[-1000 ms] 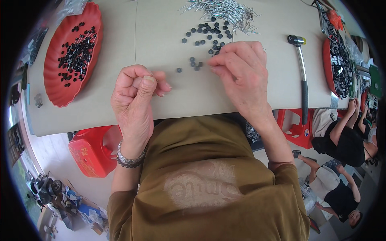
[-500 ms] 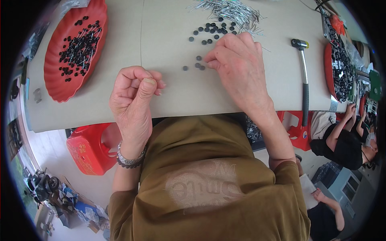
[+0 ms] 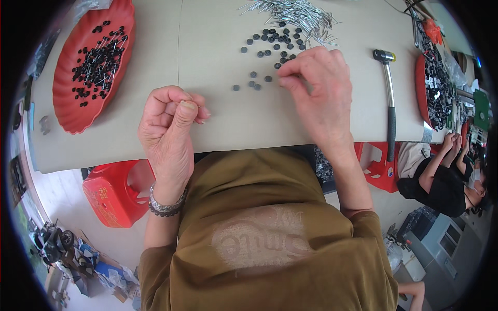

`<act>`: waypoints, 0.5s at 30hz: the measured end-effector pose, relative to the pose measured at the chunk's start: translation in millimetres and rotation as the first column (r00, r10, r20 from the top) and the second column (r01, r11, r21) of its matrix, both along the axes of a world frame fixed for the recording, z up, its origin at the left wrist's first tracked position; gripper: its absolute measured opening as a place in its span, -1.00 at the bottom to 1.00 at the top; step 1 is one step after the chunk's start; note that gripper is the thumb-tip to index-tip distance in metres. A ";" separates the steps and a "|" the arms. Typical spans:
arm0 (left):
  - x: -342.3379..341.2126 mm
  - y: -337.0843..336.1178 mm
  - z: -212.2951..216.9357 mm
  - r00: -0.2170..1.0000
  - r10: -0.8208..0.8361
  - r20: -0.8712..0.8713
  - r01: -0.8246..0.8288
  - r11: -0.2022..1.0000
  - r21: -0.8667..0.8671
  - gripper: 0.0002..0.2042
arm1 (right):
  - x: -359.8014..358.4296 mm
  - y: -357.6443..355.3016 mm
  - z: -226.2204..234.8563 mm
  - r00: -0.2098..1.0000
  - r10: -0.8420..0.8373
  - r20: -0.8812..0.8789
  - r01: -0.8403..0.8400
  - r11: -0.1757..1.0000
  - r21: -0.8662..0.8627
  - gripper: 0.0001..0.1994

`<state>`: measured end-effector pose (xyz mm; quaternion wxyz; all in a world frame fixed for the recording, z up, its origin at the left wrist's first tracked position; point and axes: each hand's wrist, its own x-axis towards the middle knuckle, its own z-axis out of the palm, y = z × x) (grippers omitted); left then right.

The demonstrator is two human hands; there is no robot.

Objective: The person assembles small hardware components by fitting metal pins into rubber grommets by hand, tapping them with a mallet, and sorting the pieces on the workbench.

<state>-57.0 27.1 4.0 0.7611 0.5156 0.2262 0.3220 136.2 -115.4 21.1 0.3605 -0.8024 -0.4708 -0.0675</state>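
My left hand (image 3: 174, 116) is raised over the table's near edge, thumb pressed against the curled forefinger. Anything in that pinch is too small to make out. To its right, my right hand (image 3: 322, 90) hovers with thumb and forefinger slightly apart and nothing visible between them. One round black cap (image 3: 268, 79) lies just left of its fingertips. Several more caps (image 3: 253, 83) sit nearby on the tabletop (image 3: 223, 57). Farther back is a looser group of black caps (image 3: 273, 37), next to a heap of thin silver metal pins (image 3: 298, 16).
On the left, a red scalloped tray (image 3: 65, 98) holds pins with black caps on them. A hammer (image 3: 388, 88) lies on the right, its handle past the table edge. Beyond it stands a red tray (image 3: 421, 93) of dark parts. Red stools (image 3: 111, 194) flank me; a co-worker (image 3: 436, 181) sits at right.
My right hand has drawn back a little to the right and its fingers have parted. A black cap now shows where its fingertips were. My left hand keeps its pinch.
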 end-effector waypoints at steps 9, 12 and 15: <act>-1.1 -0.6 -0.2 1.000 0.001 -0.002 -0.001 1.000 -0.015 -0.84 | -19.6 10.3 2.6 0.993 0.096 0.071 -0.083 0.983 -0.162 -0.81; -2.1 -0.9 2.2 0.997 -0.031 -0.069 0.033 0.999 0.021 -0.86 | -21.0 12.4 0.3 0.990 0.113 0.089 -0.096 0.981 -0.171 -0.81; -3.6 0.0 1.6 0.997 -0.036 -0.074 0.037 0.999 0.015 -0.86 | -25.8 11.8 3.4 0.983 0.119 0.142 -0.093 0.979 -0.179 -0.82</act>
